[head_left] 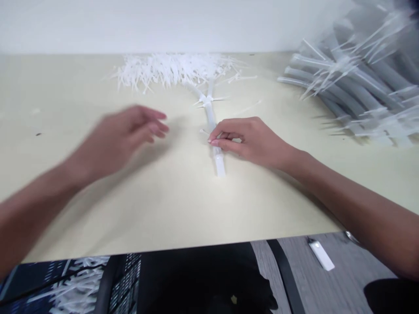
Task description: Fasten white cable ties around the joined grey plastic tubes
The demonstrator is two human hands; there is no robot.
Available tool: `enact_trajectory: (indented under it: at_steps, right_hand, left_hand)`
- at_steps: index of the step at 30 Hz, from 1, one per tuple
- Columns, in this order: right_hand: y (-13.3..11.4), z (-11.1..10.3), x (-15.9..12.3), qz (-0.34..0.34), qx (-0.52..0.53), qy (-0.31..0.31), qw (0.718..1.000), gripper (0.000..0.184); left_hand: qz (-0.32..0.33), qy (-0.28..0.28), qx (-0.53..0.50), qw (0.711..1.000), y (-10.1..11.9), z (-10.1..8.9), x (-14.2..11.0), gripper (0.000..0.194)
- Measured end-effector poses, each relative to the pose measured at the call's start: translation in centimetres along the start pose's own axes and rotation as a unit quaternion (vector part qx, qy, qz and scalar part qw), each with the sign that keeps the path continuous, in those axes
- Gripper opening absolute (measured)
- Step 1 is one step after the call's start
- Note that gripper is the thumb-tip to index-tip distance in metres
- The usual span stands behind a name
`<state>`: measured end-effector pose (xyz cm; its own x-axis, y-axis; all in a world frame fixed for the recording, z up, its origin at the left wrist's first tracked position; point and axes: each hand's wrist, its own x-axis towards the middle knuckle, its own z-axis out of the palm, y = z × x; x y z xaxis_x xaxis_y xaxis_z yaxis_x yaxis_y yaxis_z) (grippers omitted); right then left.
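A clear plastic tube (220, 167) lies on the table, branching into two thinner tubes at its far end, with white cable ties around the fork (206, 101). My right hand (244, 138) is over the tube's middle, finger and thumb pinched on what looks like a thin white cable tie, its small tip showing at the fingertips. The fingers hide part of the tube. To the left, my left hand (131, 128) hovers above the table, blurred, fingers loosely curled and apart, nothing seen in it. A loose heap of white cable ties (163, 69) spreads beyond the tube.
At the right rises a pile of similar tied tubes (356, 83). The pale table (147, 209) meets a white wall (196, 26). Below its front edge, a dark crate (42, 279) holds more white pieces at left, and a white power-strip-like object (321, 255) lies on the floor.
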<state>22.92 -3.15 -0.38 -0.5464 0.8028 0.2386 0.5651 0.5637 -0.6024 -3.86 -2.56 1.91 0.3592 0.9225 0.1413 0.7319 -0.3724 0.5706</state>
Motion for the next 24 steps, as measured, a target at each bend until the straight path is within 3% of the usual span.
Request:
enact_trajectory:
  at_steps: [4, 7, 12, 17, 24]
  right_hand:
    - [0.1, 0.1, 0.1, 0.006, 0.0, 0.007, 1.0, 0.017]
    - [0.1, 0.2, 0.1, 0.015, 0.001, 0.009, 1.0, 0.018]
    - [0.2, 0.1, 0.1, 0.03, 0.008, 0.009, 0.999, 0.021]
    - [0.2, 0.1, 0.1, 0.057, 0.025, -0.006, 0.998, 0.023]
    - [0.3, 0.4, 0.4, 0.068, 0.072, -0.015, 0.995, 0.024]
  left_hand:
    - [0.049, -0.058, 0.043, 0.996, 0.1, 3.6, 0.2, 0.031]
    - [0.087, -0.05, 0.042, 0.994, 0.8, 5.0, 0.9, 0.029]
    - [0.072, -0.019, 0.039, 0.996, 1.2, 5.8, 1.8, 0.021]
    - [0.046, 0.009, 0.025, 0.999, 0.9, 6.3, 1.9, 0.035]
    - [0.154, 0.003, 0.083, 0.985, 0.2, 6.3, 2.8, 0.037]
